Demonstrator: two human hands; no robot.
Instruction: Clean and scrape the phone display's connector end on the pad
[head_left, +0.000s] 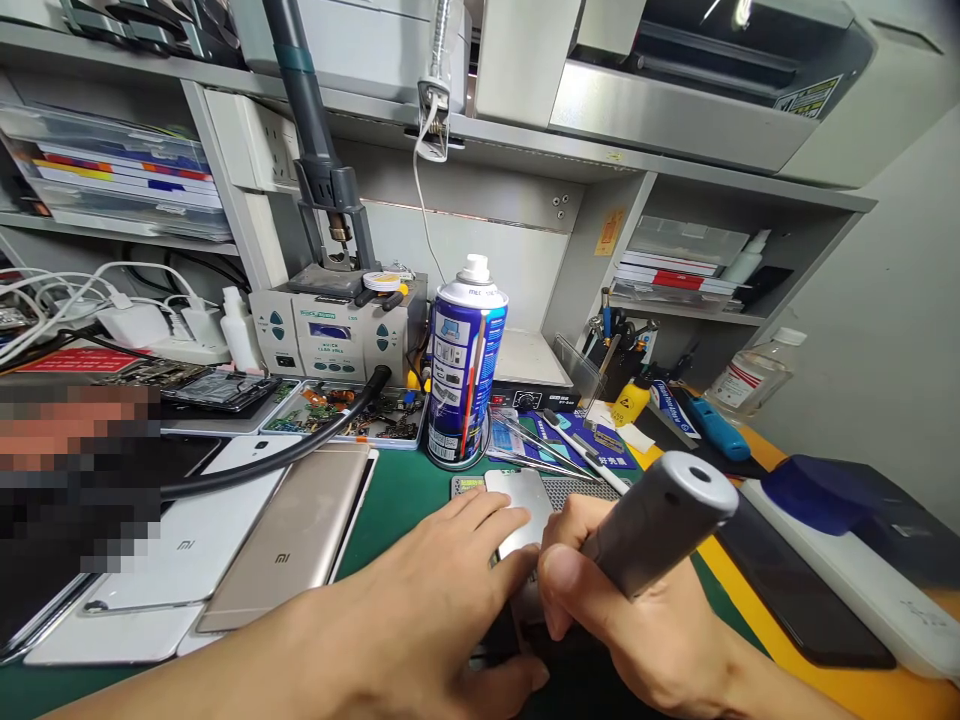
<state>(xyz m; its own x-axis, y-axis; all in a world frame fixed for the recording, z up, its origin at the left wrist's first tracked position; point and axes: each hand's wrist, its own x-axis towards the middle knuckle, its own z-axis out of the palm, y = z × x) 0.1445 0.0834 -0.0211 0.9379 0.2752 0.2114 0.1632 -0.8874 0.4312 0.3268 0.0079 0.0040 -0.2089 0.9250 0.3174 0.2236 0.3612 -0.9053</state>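
My right hand (611, 590) is closed around a thick grey electric screwdriver (660, 520), held tilted with its lower end hidden behind my fingers. Under both hands lies a phone (527, 505) with a silver metal surface, its lower part dark and mostly covered. My left hand (442, 580) steadies it, fingers across its upper side and thumb near the lower edge. Beneath the phone's top a grey perforated pad (581, 492) shows on the green mat (397, 510). Any screw at the tool's tip is out of sight.
Behind my hands stands a blue spray can (466, 365). Tweezers (551, 445) lie beyond the pad. Several phones, one a gold phone (281, 545), are stacked on the left under a black hose (300, 452). A dark phone (802, 590) lies right. A rework station (337, 330) stands behind.
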